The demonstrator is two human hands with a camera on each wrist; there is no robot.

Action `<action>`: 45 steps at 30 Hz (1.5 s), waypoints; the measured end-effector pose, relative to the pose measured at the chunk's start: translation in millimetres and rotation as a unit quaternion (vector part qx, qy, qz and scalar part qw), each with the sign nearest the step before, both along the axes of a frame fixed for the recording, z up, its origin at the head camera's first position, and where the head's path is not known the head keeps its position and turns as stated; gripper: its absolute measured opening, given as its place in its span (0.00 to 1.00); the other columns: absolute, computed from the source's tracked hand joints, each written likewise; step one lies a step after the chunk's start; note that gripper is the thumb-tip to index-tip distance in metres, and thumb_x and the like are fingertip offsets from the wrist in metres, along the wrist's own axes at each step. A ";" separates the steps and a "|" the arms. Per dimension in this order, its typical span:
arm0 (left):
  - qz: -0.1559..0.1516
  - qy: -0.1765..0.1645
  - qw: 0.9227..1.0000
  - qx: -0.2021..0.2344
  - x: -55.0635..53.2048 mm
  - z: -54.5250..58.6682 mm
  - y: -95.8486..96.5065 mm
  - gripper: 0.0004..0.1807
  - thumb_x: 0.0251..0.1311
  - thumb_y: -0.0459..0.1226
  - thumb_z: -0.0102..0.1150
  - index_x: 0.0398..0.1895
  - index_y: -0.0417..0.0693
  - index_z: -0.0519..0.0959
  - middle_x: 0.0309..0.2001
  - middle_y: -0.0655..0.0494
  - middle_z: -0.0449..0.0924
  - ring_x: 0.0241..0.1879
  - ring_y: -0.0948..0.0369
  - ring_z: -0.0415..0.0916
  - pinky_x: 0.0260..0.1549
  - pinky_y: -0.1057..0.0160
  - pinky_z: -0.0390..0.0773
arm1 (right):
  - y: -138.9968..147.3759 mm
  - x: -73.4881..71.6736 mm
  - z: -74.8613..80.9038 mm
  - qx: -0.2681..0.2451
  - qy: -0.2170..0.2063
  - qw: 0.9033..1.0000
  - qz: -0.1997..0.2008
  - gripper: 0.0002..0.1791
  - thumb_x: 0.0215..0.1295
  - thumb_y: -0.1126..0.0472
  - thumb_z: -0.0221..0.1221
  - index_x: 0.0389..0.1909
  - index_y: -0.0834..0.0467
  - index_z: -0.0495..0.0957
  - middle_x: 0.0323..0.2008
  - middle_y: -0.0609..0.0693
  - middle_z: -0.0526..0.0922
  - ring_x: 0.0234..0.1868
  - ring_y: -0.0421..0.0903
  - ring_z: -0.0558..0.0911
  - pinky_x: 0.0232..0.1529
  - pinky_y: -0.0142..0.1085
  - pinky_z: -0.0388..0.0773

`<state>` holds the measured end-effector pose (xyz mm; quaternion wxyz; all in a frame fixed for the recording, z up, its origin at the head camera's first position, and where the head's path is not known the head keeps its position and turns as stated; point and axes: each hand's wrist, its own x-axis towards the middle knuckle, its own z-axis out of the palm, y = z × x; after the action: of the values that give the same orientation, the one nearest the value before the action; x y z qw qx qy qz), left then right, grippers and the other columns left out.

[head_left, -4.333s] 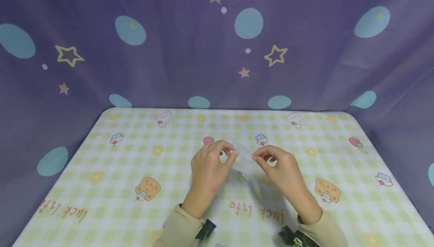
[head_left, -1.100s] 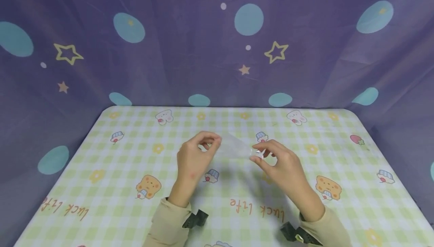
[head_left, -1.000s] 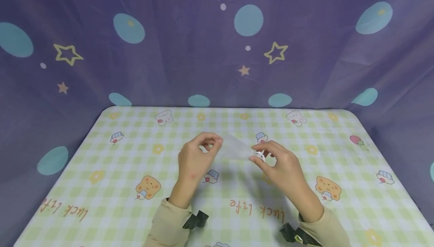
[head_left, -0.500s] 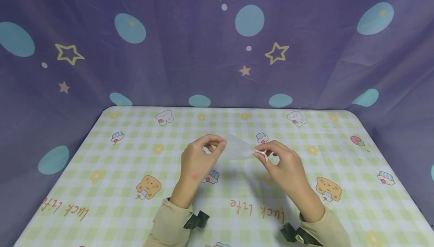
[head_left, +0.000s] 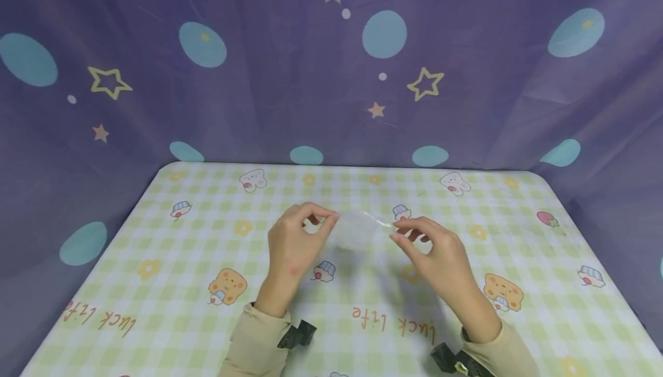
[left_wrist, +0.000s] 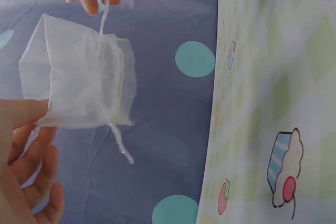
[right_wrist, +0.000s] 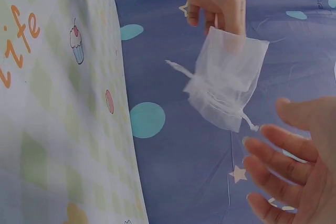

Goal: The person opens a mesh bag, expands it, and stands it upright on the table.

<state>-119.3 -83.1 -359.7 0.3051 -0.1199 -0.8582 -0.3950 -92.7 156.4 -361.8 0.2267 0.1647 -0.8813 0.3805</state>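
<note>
A small white sheer drawstring pouch [head_left: 357,230] hangs above the table between both hands. My left hand [head_left: 297,244] pinches one bottom corner of it between thumb and fingers. In the left wrist view the pouch [left_wrist: 73,74] is spread flat, its gathered neck facing away from that hand, with a short cord end [left_wrist: 122,145] hanging from one side of the neck. My right hand [head_left: 435,253] is beside the other cord end [right_wrist: 251,123]; in the right wrist view thumb and forefinger stand apart, the cord tip close to the forefinger's tip. Whether they touch is unclear.
A table with a green-and-white checked cloth [head_left: 171,239] printed with cartoon figures lies under the hands. Behind it hangs a purple curtain [head_left: 290,95] with stars and blue ovals. Dark wrist-worn cameras [head_left: 297,335] sit at both sleeves.
My right thumb and finger, earlier gripping the pouch's cord end, have parted. The cord now stretches straighter towards them and the pouch has spread out. My left hand has shifted slightly left, still pinching.
</note>
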 end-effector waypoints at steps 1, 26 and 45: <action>-0.008 0.016 1.000 0.003 -0.3 0.3 -0.4 0.04 0.52 0.41 0.75 0.27 0.57 0.87 0.25 0.62 0.81 0.26 0.65 0.74 0.24 0.63 0.72 | 0.3 -0.4 -0.4 -0.001 -0.002 1.000 -0.002 0.09 0.61 0.62 0.69 0.43 0.54 0.86 0.40 0.44 0.87 0.34 0.39 0.81 0.37 0.41 0.79; -0.259 0.141 0.954 -0.057 4.5 1.9 15.6 0.10 0.43 0.34 0.80 0.23 0.54 0.85 0.35 0.66 0.84 0.36 0.67 0.80 0.37 0.72 0.77 | 2.9 -3.4 -1.4 -0.120 -0.051 0.990 -0.051 0.06 0.69 0.59 0.62 0.37 0.57 0.86 0.29 0.44 0.87 0.28 0.38 0.80 0.33 0.26 0.75; -0.164 0.030 0.981 -0.100 -1.2 -0.7 -2.8 0.08 0.54 0.37 0.73 0.37 0.58 0.86 0.41 0.68 0.83 0.40 0.67 0.79 0.31 0.68 0.77 | 6.8 -5.2 -1.4 -0.145 0.013 0.989 -0.033 0.02 0.62 0.68 0.66 0.35 0.59 0.85 0.30 0.47 0.87 0.30 0.36 0.79 0.37 0.25 0.73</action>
<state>-120.5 -85.8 -360.4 0.2482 -0.3010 -0.8525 -0.3479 -97.9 163.2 -363.3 0.2718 0.1061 -0.8190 0.4942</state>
